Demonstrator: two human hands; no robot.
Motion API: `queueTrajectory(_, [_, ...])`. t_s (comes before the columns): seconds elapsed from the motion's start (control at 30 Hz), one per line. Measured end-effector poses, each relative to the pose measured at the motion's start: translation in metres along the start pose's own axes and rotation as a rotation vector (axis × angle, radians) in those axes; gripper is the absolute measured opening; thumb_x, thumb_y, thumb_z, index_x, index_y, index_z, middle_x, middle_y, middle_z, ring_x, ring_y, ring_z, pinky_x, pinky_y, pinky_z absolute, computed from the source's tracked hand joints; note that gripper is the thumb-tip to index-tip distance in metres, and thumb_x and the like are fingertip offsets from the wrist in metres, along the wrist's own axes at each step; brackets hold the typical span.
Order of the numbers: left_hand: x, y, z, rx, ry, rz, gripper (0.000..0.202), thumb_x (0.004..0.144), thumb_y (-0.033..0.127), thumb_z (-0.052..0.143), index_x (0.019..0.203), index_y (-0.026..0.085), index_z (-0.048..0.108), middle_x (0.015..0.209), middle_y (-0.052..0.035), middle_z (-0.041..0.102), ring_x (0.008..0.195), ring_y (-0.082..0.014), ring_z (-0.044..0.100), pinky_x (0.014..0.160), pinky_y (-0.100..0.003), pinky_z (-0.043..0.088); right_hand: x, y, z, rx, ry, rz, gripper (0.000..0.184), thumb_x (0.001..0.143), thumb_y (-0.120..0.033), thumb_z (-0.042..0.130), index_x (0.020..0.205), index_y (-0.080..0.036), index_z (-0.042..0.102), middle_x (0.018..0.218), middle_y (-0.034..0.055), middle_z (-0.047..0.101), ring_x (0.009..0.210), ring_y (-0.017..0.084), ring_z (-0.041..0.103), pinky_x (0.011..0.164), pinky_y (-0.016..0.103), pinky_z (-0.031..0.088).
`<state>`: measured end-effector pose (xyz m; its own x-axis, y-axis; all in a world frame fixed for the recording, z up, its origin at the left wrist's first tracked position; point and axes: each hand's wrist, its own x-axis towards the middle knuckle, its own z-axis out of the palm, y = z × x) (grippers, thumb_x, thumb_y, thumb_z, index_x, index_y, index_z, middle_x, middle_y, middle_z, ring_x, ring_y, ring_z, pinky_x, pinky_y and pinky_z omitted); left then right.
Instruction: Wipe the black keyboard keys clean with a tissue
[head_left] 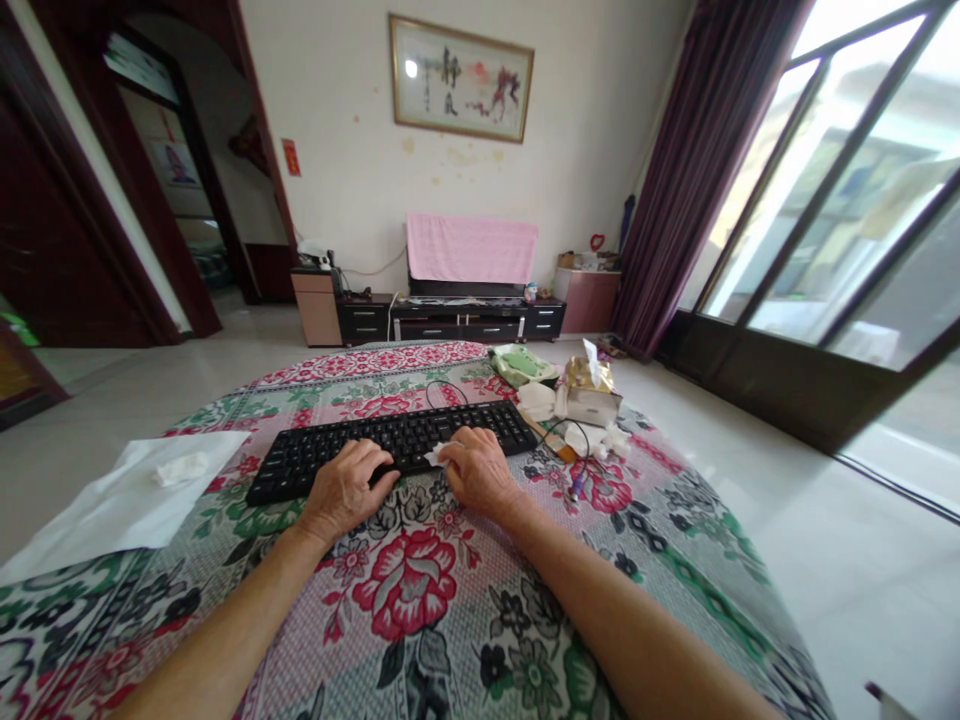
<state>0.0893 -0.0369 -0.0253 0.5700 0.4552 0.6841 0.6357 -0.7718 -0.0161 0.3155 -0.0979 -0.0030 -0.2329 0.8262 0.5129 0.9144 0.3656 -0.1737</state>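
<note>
A black keyboard lies at a slant across the flowered tablecloth. At its front edge, left of the middle, my left hand grips it, fingers bent over the keys and thumb along the near side. My right hand is closed on a crumpled white tissue, pressed to the keyboard's front edge right of the middle. Part of the tissue is hidden under the fingers. The keyboard's black cable ends in a purple plug on the cloth to the right.
Right of the keyboard stands a gold tissue box among crumpled tissues, beside a green packet. At left, a white sheet bears a crumpled tissue. A low TV cabinet stands beyond the round table.
</note>
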Motion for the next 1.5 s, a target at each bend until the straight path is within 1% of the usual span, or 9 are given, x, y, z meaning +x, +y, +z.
queueTrajectory(0.23, [0.0, 0.001, -0.002, -0.002, 0.02, 0.003, 0.012, 0.085, 0.03, 0.057, 0.083, 0.02, 0.063, 0.081, -0.004, 0.063, 0.078, -0.0178, 0.057, 0.071, -0.029, 0.048, -0.002, 0.008, 0.0, -0.025, 0.02, 0.102, 0.019, 0.077, -0.015, 0.054, 0.086, -0.019, 0.07, 0.09, 0.005, 0.061, 0.087, 0.018, 0.051, 0.081, 0.03, 0.033])
queueTrajectory(0.57, [-0.001, -0.001, 0.0, 0.022, 0.03, 0.026, 0.012, 0.085, 0.029, 0.057, 0.084, 0.019, 0.063, 0.081, -0.0042, 0.064, 0.078, -0.0176, 0.057, 0.071, -0.029, 0.048, -0.01, 0.034, -0.009, -0.115, 0.073, 0.245, 0.016, 0.076, -0.016, 0.054, 0.075, -0.018, 0.069, 0.084, 0.0051, 0.062, 0.083, 0.018, 0.052, 0.076, 0.03, 0.033])
queueTrajectory(0.9, [0.0, 0.001, -0.001, 0.027, 0.028, 0.012, 0.012, 0.085, 0.029, 0.057, 0.083, 0.019, 0.064, 0.081, -0.0042, 0.064, 0.078, -0.0177, 0.057, 0.071, -0.029, 0.049, -0.014, 0.055, -0.022, -0.246, 0.117, 0.52, 0.022, 0.08, -0.018, 0.049, 0.071, -0.018, 0.07, 0.084, 0.0075, 0.065, 0.081, 0.019, 0.056, 0.072, 0.03, 0.034])
queueTrajectory(0.97, [0.0, 0.001, -0.001, 0.024, 0.029, 0.01, 0.013, 0.085, 0.029, 0.057, 0.084, 0.019, 0.064, 0.081, -0.0043, 0.064, 0.078, -0.0178, 0.057, 0.071, -0.029, 0.049, -0.015, 0.056, -0.021, -0.241, 0.147, 0.507, 0.021, 0.079, -0.018, 0.05, 0.073, -0.019, 0.07, 0.086, 0.0071, 0.065, 0.082, 0.019, 0.055, 0.073, 0.03, 0.035])
queueTrajectory(1.1, [0.0, 0.0, 0.0, 0.017, 0.032, 0.013, 0.013, 0.085, 0.03, 0.057, 0.084, 0.019, 0.064, 0.081, -0.0044, 0.064, 0.079, -0.018, 0.057, 0.071, -0.03, 0.049, -0.015, 0.054, -0.018, -0.181, 0.16, 0.4, 0.02, 0.078, -0.016, 0.05, 0.077, -0.02, 0.07, 0.087, 0.0057, 0.064, 0.086, 0.019, 0.055, 0.077, 0.029, 0.035])
queueTrajectory(1.17, [0.0, 0.0, 0.0, 0.014, 0.034, 0.014, 0.013, 0.085, 0.03, 0.057, 0.083, 0.018, 0.063, 0.081, -0.0044, 0.064, 0.079, -0.018, 0.057, 0.071, -0.03, 0.049, -0.014, 0.054, -0.018, -0.187, 0.139, 0.431, 0.02, 0.077, -0.016, 0.05, 0.077, -0.019, 0.07, 0.086, 0.0064, 0.064, 0.086, 0.019, 0.055, 0.076, 0.029, 0.036])
queueTrajectory(1.27, [0.0, 0.0, 0.0, 0.013, 0.03, 0.013, 0.014, 0.085, 0.03, 0.057, 0.084, 0.018, 0.064, 0.081, -0.0046, 0.064, 0.079, -0.0181, 0.057, 0.072, -0.03, 0.049, -0.014, 0.059, -0.022, -0.231, 0.115, 0.551, 0.022, 0.079, -0.018, 0.049, 0.078, -0.018, 0.071, 0.087, 0.0092, 0.065, 0.084, 0.022, 0.056, 0.074, 0.031, 0.036])
queueTrajectory(1.37, [0.0, 0.001, 0.0, 0.015, 0.028, 0.009, 0.014, 0.085, 0.03, 0.056, 0.083, 0.019, 0.064, 0.081, -0.0045, 0.064, 0.078, -0.0178, 0.057, 0.071, -0.03, 0.049, -0.014, 0.067, -0.026, -0.231, 0.137, 0.625, 0.023, 0.08, -0.019, 0.048, 0.081, -0.018, 0.071, 0.088, 0.0107, 0.065, 0.086, 0.023, 0.056, 0.074, 0.032, 0.037])
queueTrajectory(1.5, [0.001, 0.001, 0.0, 0.022, 0.041, 0.014, 0.013, 0.085, 0.03, 0.057, 0.083, 0.02, 0.064, 0.08, -0.004, 0.064, 0.078, -0.0174, 0.058, 0.07, -0.029, 0.049, -0.013, 0.073, -0.025, -0.13, 0.238, 0.553, 0.027, 0.081, -0.015, 0.047, 0.093, -0.018, 0.07, 0.096, 0.0085, 0.065, 0.092, 0.021, 0.057, 0.081, 0.029, 0.039])
